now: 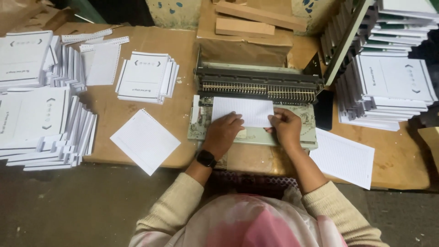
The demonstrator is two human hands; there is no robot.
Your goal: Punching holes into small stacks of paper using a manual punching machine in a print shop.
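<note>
A white stack of lined sheets (pixel 242 110) lies on the bed of a binding punch machine (pixel 256 84), its far edge pushed toward the row of metal teeth. My left hand (pixel 223 132) presses flat on the sheets' near left corner; a black watch sits on that wrist. My right hand (pixel 286 128) grips the sheets' right edge with thumb and fingers. Both sleeves are beige.
Stacks of white booklets (pixel 32 114) pile up at the left, another stack (pixel 146 75) sits mid-left, and tall stacks (pixel 393 87) stand at the right. A punched loose sheet (pixel 145 141) and a lined sheet (pixel 343 158) lie on the brown table. Wooden boards (pixel 256 18) lie behind the machine.
</note>
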